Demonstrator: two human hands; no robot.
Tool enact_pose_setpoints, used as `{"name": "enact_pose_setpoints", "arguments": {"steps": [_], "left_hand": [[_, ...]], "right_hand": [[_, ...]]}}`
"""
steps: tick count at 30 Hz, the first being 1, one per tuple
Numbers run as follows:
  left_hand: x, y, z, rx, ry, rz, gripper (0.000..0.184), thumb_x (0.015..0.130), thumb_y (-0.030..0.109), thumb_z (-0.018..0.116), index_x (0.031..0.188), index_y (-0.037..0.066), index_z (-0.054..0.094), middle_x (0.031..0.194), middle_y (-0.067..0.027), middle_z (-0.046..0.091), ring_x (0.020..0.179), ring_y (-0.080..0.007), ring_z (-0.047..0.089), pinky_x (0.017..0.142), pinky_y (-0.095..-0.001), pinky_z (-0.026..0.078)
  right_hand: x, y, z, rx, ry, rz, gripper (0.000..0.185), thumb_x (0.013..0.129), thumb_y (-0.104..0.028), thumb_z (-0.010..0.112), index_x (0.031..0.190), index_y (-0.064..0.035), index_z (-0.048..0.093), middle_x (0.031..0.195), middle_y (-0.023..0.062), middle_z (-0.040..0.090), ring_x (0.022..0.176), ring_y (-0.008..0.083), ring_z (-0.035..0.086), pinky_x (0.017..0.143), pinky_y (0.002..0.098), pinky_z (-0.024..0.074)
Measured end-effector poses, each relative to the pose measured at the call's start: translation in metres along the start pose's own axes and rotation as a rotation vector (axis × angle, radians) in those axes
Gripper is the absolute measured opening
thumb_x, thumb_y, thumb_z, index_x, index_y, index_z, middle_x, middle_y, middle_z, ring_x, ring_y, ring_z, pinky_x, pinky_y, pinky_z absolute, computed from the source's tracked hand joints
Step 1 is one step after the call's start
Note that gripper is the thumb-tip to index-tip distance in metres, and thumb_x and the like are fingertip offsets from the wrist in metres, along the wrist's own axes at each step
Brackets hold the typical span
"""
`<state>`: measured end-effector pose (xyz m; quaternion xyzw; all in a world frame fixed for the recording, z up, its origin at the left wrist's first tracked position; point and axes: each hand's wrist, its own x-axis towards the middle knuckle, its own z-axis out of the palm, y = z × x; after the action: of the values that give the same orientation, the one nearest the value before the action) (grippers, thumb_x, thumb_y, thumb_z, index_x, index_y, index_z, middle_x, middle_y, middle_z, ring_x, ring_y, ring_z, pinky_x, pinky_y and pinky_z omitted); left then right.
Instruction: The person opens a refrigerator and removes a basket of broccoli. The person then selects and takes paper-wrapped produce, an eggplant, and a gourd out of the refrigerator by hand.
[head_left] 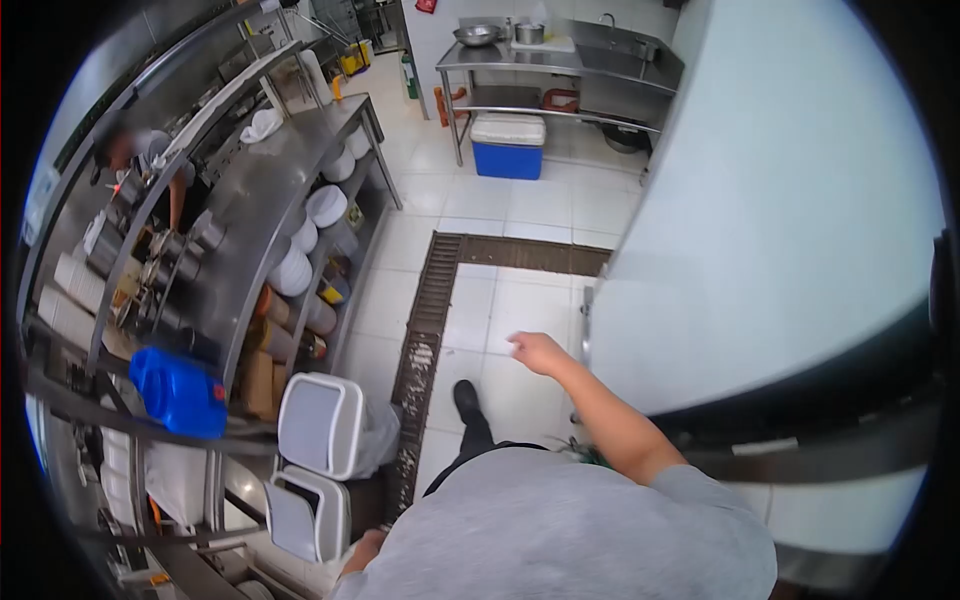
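My right hand (pixel 537 353) hangs in front of me over the white tiled floor (pixel 520 310), fingers curled; whether it holds anything small is too unclear to tell. It is left of a large white door or panel (pixel 780 220) and touches neither it nor its handle. My left hand (pixel 368 545) shows only in part at the bottom, beside my shirt and close to a grey-and-white bin lid (pixel 305 515). Its fingers are hidden.
Steel shelving with bowls (pixel 290 270) runs along the left, with a blue container (pixel 180 393) near it. A person (pixel 150 160) stands behind it. A floor drain (pixel 430 290) crosses the walkway. Ahead are a blue cooler (pixel 507 160) and a steel sink table (pixel 510 62).
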<state>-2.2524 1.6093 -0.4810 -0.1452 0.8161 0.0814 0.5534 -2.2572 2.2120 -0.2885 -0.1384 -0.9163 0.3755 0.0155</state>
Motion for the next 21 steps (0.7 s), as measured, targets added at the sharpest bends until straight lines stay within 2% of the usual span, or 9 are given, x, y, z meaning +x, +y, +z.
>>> {"name": "enact_pose_setpoints", "arguments": {"steps": [5, 6, 8, 10, 11, 14, 17, 20, 21], "left_hand": [[0.043, 0.11, -0.141, 0.099, 0.032, 0.026, 0.026, 0.077, 0.022, 0.051, 0.092, 0.005, 0.064, 0.089, -0.0145, 0.063, 0.081, -0.0296, 0.062, 0.071, -0.0446, 0.047], [0.06, 0.148, -0.177, 0.094, 0.063, 0.041, 0.026, 0.076, 0.021, 0.051, 0.093, 0.005, 0.064, 0.09, -0.0144, 0.063, 0.081, -0.0295, 0.062, 0.072, -0.0443, 0.047], [0.091, 0.249, -0.255, 0.124, 0.133, 0.104, 0.027, 0.075, 0.019, 0.051, 0.094, 0.005, 0.064, 0.093, -0.0143, 0.064, 0.083, -0.0292, 0.062, 0.074, -0.0436, 0.047], [0.158, 0.372, -0.323, 0.732, 0.423, 0.488, 0.028, 0.075, 0.02, 0.049, 0.095, 0.006, 0.064, 0.1, -0.0155, 0.062, 0.091, -0.0336, 0.059, 0.078, -0.0437, 0.046], [0.13, 0.434, -0.356, 1.086, 0.728, 0.911, 0.021, 0.073, 0.022, 0.053, 0.078, 0.008, 0.067, 0.08, -0.0121, 0.065, 0.073, -0.0293, 0.063, 0.066, -0.0399, 0.05], [0.076, 0.639, -0.4, 0.111, 0.588, 0.835, 0.025, 0.073, 0.014, 0.057, 0.095, 0.005, 0.065, 0.075, -0.0096, 0.063, 0.071, -0.021, 0.061, 0.064, -0.0336, 0.049], [0.048, 0.798, -0.415, 0.1, 0.441, 1.045, 0.032, 0.074, 0.024, 0.057, 0.101, 0.006, 0.062, 0.092, -0.0184, 0.063, 0.09, -0.0333, 0.059, 0.079, -0.039, 0.047], [0.023, 0.902, -0.387, 0.097, 0.288, 0.974, 0.032, 0.078, 0.027, 0.056, 0.103, 0.007, 0.061, 0.089, -0.0142, 0.065, 0.085, -0.0298, 0.061, 0.078, -0.0378, 0.048], [0.026, 0.923, -0.375, 0.269, 0.368, 0.955, 0.033, 0.08, 0.028, 0.056, 0.105, 0.007, 0.059, 0.091, -0.0107, 0.065, 0.086, -0.0275, 0.062, 0.079, -0.0383, 0.048]], "right_hand": [[0.017, 0.166, 0.045, -0.263, -0.035, 0.194, 0.023, 0.075, -0.02, 0.052, 0.085, -0.0011, 0.061, 0.091, 0.0203, 0.061, 0.087, 0.0361, 0.057, 0.077, 0.0437, 0.0454], [0.016, 0.18, 0.039, -0.593, -0.617, 0.324, 0.031, 0.074, -0.02, 0.054, 0.098, -0.0039, 0.063, 0.108, 0.0168, 0.059, 0.096, 0.0323, 0.057, 0.082, 0.0425, 0.0458], [-0.031, 0.228, 0.041, -0.28, -0.58, 0.557, 0.028, 0.071, -0.025, 0.06, 0.094, -0.0096, 0.067, 0.108, 0.0158, 0.06, 0.099, 0.0321, 0.057, 0.081, 0.0399, 0.0465], [-0.042, 0.265, 0.047, -0.033, -0.535, 0.907, 0.027, 0.07, -0.023, 0.062, 0.092, -0.0086, 0.067, 0.103, 0.0143, 0.061, 0.095, 0.0299, 0.058, 0.079, 0.0401, 0.0469], [-0.049, 0.282, 0.06, 0.111, -0.505, 1.087, 0.026, 0.07, -0.022, 0.063, 0.091, -0.0081, 0.067, 0.1, 0.0135, 0.062, 0.093, 0.0288, 0.059, 0.078, 0.0402, 0.0472], [-0.043, 0.306, 0.096, 0.597, -0.377, 1.606, 0.024, 0.069, -0.02, 0.066, 0.089, -0.0067, 0.067, 0.093, 0.0112, 0.064, 0.088, 0.0254, 0.06, 0.075, 0.0406, 0.0479], [0.007, 0.315, 0.077, 0.568, -0.256, 1.422, 0.022, 0.07, -0.02, 0.066, 0.084, -0.0041, 0.067, 0.082, 0.0098, 0.065, 0.081, 0.0221, 0.061, 0.071, 0.0396, 0.0485], [0.092, 0.269, -0.041, 0.034, -0.393, 0.645, 0.023, 0.069, -0.02, 0.066, 0.083, -0.0015, 0.067, 0.078, 0.0117, 0.064, 0.078, 0.0223, 0.061, 0.067, 0.0404, 0.0478], [0.124, 0.322, -0.038, -0.017, -0.464, 0.648, 0.022, 0.073, -0.021, 0.063, 0.086, -0.0035, 0.065, 0.079, 0.0125, 0.063, 0.078, 0.0243, 0.062, 0.068, 0.0395, 0.0484]]}}
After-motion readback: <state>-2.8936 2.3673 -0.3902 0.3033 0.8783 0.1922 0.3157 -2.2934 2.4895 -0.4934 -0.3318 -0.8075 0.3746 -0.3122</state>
